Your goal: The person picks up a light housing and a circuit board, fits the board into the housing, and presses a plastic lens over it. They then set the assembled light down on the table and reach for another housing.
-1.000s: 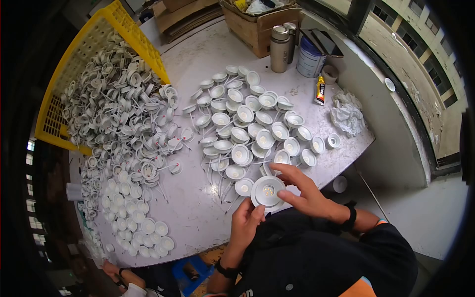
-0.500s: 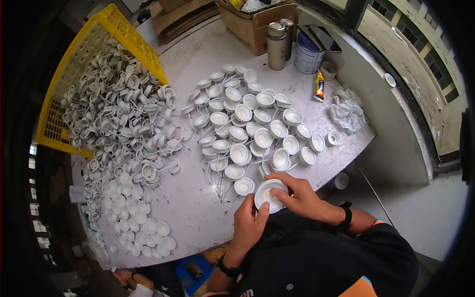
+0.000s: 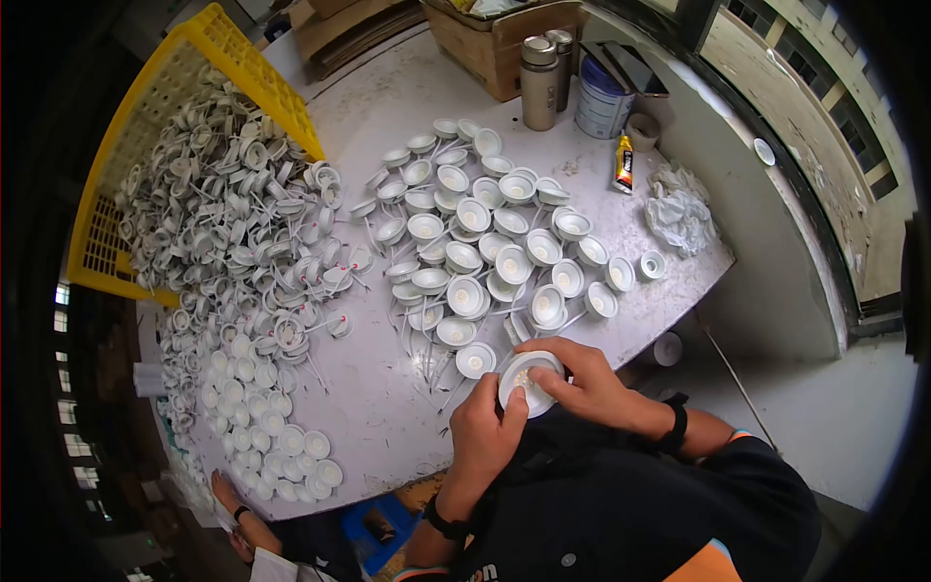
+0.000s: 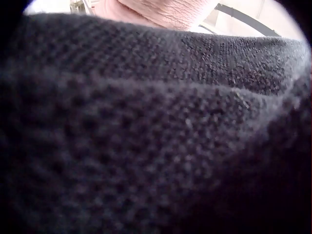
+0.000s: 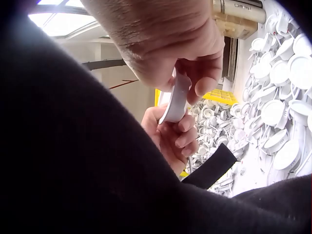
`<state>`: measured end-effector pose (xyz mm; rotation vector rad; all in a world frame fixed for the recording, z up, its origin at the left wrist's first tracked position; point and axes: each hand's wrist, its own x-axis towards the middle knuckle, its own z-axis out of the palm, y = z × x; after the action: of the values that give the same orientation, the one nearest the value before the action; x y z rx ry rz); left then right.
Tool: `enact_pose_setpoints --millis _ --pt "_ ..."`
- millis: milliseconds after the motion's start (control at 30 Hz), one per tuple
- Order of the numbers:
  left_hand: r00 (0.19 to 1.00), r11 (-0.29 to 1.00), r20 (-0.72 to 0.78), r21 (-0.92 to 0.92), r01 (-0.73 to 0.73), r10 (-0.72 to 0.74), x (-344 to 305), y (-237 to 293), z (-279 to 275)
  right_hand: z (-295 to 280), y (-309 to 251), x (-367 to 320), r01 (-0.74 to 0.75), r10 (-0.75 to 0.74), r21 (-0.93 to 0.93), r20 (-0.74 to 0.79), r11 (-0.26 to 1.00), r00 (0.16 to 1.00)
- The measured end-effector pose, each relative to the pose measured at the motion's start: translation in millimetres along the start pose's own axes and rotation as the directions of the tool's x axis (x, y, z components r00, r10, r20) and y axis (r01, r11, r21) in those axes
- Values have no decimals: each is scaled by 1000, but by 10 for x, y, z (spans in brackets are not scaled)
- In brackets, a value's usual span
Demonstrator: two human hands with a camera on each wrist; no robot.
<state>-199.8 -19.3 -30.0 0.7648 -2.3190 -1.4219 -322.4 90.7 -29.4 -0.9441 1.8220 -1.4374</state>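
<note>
Near the front edge of the table, both hands hold one white round LED downlight (image 3: 536,402), its face with small yellowish dots tilted up. My left hand (image 3: 482,430) grips the near left rim, its thumb on the face. From the right, my right hand (image 3: 598,388) holds the far side, with the thumb pressing inside the dish. In the right wrist view the downlight (image 5: 176,102) appears edge-on between the right hand (image 5: 163,39) and the left fingers (image 5: 185,134). Dark knit fabric (image 4: 156,131) fills most of the left wrist view.
Beyond the hands stand many finished-looking downlights (image 3: 464,257) with cables. Left are a heap of white lamp parts (image 3: 223,184), a yellow crate (image 3: 92,233) and white discs (image 3: 291,441). Bottles (image 3: 539,82), a tub (image 3: 603,102), a glue tube (image 3: 624,165) and crumpled plastic (image 3: 679,209) stand farther back.
The right thumb has moved inward onto the downlight's face, and the left thumb has come up over its near rim. Another person's hand at the lower left has shifted towards the table edge.
</note>
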Motion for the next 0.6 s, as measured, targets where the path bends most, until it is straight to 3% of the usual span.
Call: enact_pose_setpoints --millis 233,300,333,367,400,567,600 --pt "1000 999 4 -39 -12 12 56 68 -32 26 -4 25 -17 17 17 -6 1000 1000" --pt "998 996 -32 -80 -50 47 72 61 -35 43 33 49 134 -132 -39 43 990 990" --pt "1000 999 -22 -43 -21 20 76 36 -60 36 -12 38 133 -131 -38 43 990 990" --pt "1000 1000 -15 -4 4 -4 86 21 -78 14 -96 27 -84 68 154 102 985 992" --pt "1000 1000 -16 -1 1 -1 92 20 -87 4 -142 28 -300 247 323 196 897 949" --pt "996 998 70 -9 60 -60 101 31 -75 39 40 45 -178 144 204 169 963 975" --pt "992 996 94 -24 85 -83 109 54 -89 38 72 52 -225 194 238 143 945 970"
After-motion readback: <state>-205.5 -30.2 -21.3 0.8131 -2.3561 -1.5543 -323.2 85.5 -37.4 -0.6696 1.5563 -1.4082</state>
